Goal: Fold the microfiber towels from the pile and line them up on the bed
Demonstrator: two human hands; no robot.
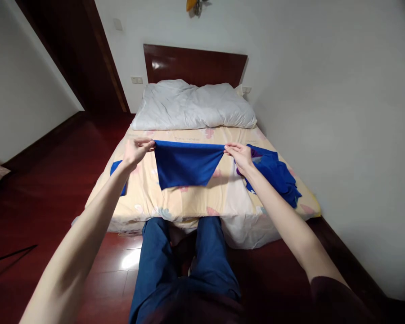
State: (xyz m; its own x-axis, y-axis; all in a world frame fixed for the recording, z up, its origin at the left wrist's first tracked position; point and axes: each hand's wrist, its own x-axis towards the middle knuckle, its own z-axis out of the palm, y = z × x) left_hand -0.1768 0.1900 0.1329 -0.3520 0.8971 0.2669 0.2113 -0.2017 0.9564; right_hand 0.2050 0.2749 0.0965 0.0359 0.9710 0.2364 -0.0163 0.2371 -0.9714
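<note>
Cloth [185, 164] is hanging over the bed [222, 198], left hand [135, 150] and right hand [239, 155] pinching its top corners. Loose pinches are risking a slipped corner, spoiling the fold.

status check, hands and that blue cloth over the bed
Left hand and right hand each pinch a top corner of the blue cloth, stretched taut above the bed. Blue pile by right hand. Nothing between the hands.

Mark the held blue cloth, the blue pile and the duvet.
Blue cloth [185, 164], head view, middle of the hanging panel.
Blue pile [278, 175], head view, top of the heap.
Duvet [192, 105], head view, its centre.
</note>
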